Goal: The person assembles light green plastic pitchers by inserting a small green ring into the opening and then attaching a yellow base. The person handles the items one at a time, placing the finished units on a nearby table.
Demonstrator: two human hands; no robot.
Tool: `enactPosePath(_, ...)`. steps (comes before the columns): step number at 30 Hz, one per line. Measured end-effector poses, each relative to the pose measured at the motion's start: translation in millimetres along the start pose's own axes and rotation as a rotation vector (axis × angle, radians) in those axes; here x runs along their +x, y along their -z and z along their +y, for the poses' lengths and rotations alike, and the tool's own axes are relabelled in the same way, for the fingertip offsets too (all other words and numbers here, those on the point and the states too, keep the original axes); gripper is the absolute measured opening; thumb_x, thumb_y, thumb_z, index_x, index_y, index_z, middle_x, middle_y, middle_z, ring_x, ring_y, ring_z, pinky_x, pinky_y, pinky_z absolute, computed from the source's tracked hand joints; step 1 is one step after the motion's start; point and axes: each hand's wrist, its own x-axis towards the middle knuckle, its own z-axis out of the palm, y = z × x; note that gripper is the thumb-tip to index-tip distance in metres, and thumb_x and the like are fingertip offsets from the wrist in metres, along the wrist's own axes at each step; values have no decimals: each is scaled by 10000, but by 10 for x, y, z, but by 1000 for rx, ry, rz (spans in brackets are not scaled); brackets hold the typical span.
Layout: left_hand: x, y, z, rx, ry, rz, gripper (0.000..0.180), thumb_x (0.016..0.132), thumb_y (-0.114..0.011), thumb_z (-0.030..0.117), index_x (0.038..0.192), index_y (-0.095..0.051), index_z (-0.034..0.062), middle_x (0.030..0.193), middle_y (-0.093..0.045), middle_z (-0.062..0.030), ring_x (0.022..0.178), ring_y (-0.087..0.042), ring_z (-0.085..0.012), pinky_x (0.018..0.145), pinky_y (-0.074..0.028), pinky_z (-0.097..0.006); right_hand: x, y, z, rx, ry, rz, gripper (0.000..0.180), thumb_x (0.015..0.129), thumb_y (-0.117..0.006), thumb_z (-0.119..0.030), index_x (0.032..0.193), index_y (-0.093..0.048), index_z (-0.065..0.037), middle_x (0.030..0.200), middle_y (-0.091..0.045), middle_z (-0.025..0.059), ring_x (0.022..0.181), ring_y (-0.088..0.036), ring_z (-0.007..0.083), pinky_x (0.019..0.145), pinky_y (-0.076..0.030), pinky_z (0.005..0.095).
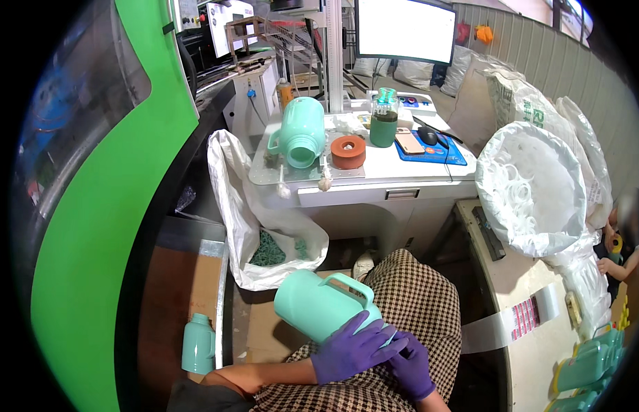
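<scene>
A mint-green plastic jug (319, 302) with a side handle lies tilted on my lap, over a checked cloth (415, 302). My left hand (352, 350), in a purple glove, grips the jug's lower body from the front. My right hand (410, 369), also in a purple glove, is pressed against the jug's base just to the right. Both hands are on the jug, with the fingers of the two hands touching.
A second mint jug (299, 134) lies in a fixture on the white worktable (395, 172), beside an orange ring (348, 151), a dark green jar (383, 122), a phone (409, 141) and a mouse (427, 136). White sacks (532, 185) stand right, an open bag (261, 240) left. A small mint bottle (198, 343) stands on the floor.
</scene>
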Motion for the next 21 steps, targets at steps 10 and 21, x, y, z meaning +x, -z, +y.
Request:
enactPosePath(10,167,110,-162,-16,128,-96,536,819,-704,322,1340,-648,210,1209,-671,-25,1053,-657,-197,1045,-454,-512,-385,475,-569,-224,20,-356,255,978,-624,-279,975,-698,-35,913,-725,131,772,-689,291,706,-542,420)
enactPosePath(21,-800,81,-655,-281,325,174,450,586,-943,257,886,-688,39,1159,-676,-228,1035,-648,-430,980,-477,-553,828,-380,-1230,-741,927,-195,531,860,-696,-74,1380,-591,-52,1136,-655,148,1054,-651,322,886,-534,410)
